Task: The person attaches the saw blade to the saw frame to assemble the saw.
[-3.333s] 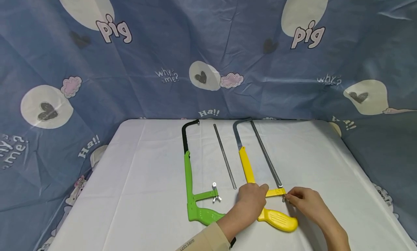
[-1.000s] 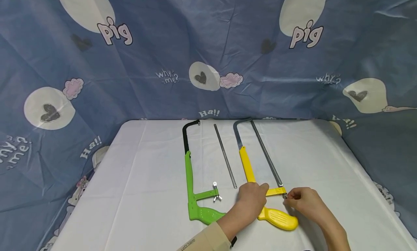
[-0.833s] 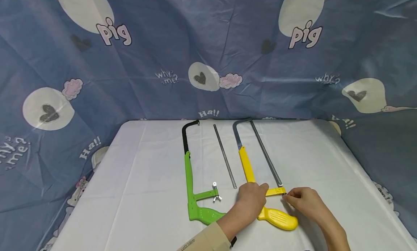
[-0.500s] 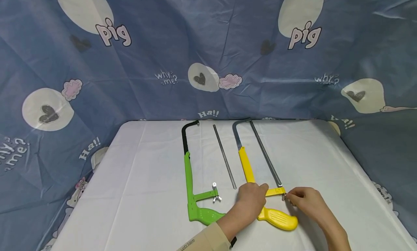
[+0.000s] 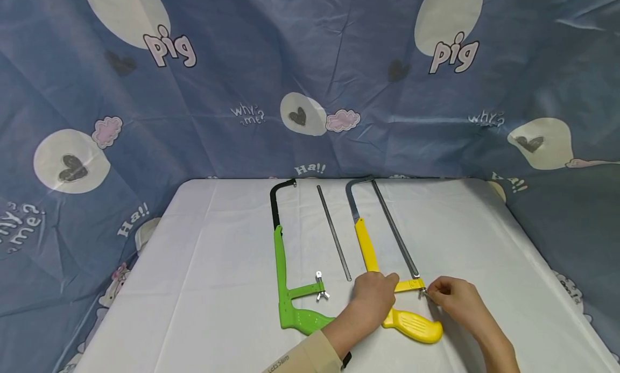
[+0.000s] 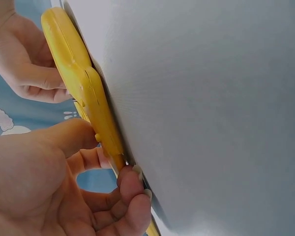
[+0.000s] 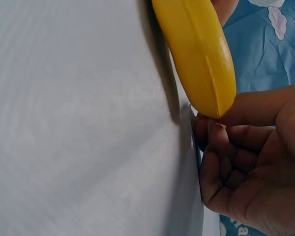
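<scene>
I have a white-covered table before me, filling the lower middle of the frame. On it lie a green hacksaw frame around bottom centre, a loose hacksaw blade just right of centre, and, further right, a yellow hacksaw fitted with its blade.

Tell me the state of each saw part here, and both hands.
Green frame: lying flat, no blade fitted.
Green wing nut: untouched.
Loose blade: lying between the frames, unattached.
Yellow frame: lying flat, held.
Mounted blade: spanning the yellow frame; tension unclear.
Left hand: gripping the yellow frame.
Right hand: pinching the yellow frame's wing nut.
</scene>
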The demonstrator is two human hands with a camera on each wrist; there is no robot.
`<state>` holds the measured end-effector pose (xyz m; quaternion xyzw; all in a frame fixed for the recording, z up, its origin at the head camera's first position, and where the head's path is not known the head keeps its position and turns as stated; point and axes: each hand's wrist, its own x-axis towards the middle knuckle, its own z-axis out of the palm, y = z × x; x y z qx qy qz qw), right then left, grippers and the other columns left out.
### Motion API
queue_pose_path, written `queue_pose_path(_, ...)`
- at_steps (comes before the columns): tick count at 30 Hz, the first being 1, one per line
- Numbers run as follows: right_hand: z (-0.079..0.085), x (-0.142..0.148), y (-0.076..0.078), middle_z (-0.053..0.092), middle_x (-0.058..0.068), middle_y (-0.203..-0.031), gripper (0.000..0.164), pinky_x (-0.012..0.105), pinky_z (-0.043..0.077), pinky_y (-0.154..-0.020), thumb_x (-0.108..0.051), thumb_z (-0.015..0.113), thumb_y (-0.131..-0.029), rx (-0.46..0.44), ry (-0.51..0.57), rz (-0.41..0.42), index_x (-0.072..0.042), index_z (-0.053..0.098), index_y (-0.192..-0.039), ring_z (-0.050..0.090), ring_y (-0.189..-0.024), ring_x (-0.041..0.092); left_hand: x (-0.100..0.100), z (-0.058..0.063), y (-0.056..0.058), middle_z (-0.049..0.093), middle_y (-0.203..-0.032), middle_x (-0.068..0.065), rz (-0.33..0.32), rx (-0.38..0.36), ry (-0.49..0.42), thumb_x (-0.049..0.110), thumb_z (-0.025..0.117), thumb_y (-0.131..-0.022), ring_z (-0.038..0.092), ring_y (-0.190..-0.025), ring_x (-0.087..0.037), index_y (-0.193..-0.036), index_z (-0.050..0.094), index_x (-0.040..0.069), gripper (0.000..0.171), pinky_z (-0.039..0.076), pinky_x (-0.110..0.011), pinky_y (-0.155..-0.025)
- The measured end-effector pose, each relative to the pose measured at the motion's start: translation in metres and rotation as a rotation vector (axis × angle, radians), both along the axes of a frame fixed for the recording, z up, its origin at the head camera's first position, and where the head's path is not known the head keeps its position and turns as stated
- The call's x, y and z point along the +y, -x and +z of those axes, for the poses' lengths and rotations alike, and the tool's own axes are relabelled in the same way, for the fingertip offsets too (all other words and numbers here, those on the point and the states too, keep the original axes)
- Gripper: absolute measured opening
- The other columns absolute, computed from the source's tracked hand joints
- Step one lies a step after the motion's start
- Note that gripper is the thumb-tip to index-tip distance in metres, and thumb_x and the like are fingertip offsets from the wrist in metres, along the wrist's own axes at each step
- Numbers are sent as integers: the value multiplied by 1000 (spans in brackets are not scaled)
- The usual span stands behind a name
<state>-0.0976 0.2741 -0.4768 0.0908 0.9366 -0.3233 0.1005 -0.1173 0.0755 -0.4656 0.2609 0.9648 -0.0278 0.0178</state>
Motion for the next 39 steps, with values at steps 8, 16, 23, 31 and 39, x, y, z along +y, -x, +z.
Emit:
queue_pose_path(8, -1, -3, 0, 66, 2, -79, 8, 31, 43, -61, -12, 66, -86, 0, -11, 22, -6, 70, -89, 53, -71, 17, 1, 1, 0, 68, -76, 4, 6, -8, -2, 37, 70, -90, 57, -60, -7, -101, 63, 29, 15, 45, -22, -46)
queue_pose_path(16, -2, -3, 0, 64, 1, -75, 7, 29, 42, -59, -10, 65, -85, 0, -14, 38, -6, 71, -87, 52, -69, 16, 0, 1, 0, 68, -76, 4, 3, 1, -2, 38, 70, -90, 58, -60, -7, -101, 63, 29, 15, 46, -23, -46)
queue_pose_path(23, -3, -7, 2, 64, 2, -77, 8, 31, 43, -61, -11, 70, -83, -56, 21, 27, -5, 69, -88, 53, -70, 17, -1, 1, 0, 68, -75, 4, 3, -2, 3, 38, 69, -91, 57, -59, -7, -101, 63, 29, 15, 45, -22, -45)
queue_pose_path(31, -1, -8, 0, 64, 2, -80, 16, 30, 42, -63, -21, 75, -83, -82, 49, 13, -7, 68, -87, 53, -74, 17, -1, -1, 0, 69, -77, 4, 3, 3, -2, 37, 70, -91, 57, -60, -7, -104, 64, 30, 17, 47, -22, -46)
queue_pose_path(39, 2, -8, -2, 59, 0, -73, 20, 27, 36, -56, -28, 72, -87, -82, 39, 23, -9, 68, -85, 47, -68, 16, 1, -2, 1, 67, -73, 3, 4, -10, 18, 37, 70, -90, 54, -56, -7, -99, 62, 29, 14, 46, -22, -45)
